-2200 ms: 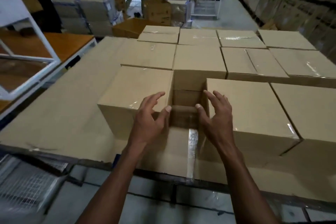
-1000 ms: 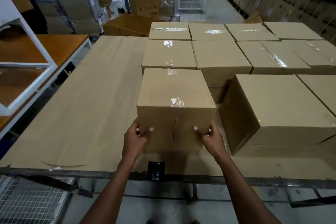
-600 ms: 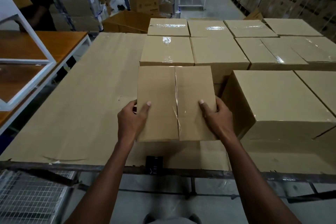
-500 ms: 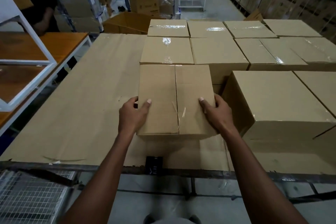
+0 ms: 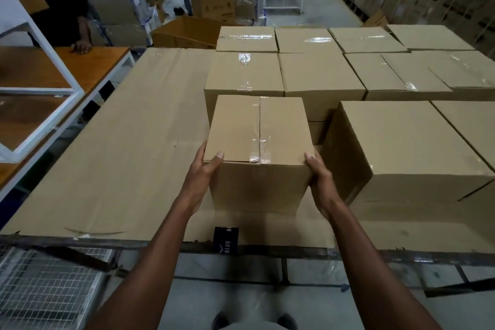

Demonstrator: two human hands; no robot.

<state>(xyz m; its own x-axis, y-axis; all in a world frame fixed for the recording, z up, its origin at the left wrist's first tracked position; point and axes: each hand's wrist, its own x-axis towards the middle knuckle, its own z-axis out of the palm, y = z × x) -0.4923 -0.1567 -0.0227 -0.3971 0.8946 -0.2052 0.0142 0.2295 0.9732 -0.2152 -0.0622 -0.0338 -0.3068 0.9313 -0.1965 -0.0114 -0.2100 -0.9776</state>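
1. Your left hand point(image 5: 199, 177) grasps the box point(image 5: 257, 128) at its near left corner; the thumb lies over the top edge; the other fingers go round the left side and are out of sight.
2. Your right hand point(image 5: 320, 179) grasps the same box at its near right corner; the thumb hooks onto the top edge; the palm is against the right side; the fingers are hidden behind the box.
3. The box stands upright, with its top face and near face both showing; it is over the near part of the cardboard sheet point(image 5: 134, 155), close to the sheet's front edge; a shadow lies under it; you cannot tell here whether its base rests on the sheet or hangs just above it.
4. Clear tape point(image 5: 259, 150) runs along the middle seam of the top and folds over the near edge; it is wrinkled at the near end.
5. A larger box point(image 5: 401, 147) stands just beside it on your right, with a narrow gap between them; a rear box point(image 5: 243, 72) stands directly behind it, contact not resolvable; further taped boxes sit in rows beyond and to the right.
6. A black tag point(image 5: 225, 240) sits at the sheet's front edge, between your forearms; wire mesh point(image 5: 48, 289) lies low on your left; a white-framed wooden table point(image 5: 77, 91) stands left of the sheet.
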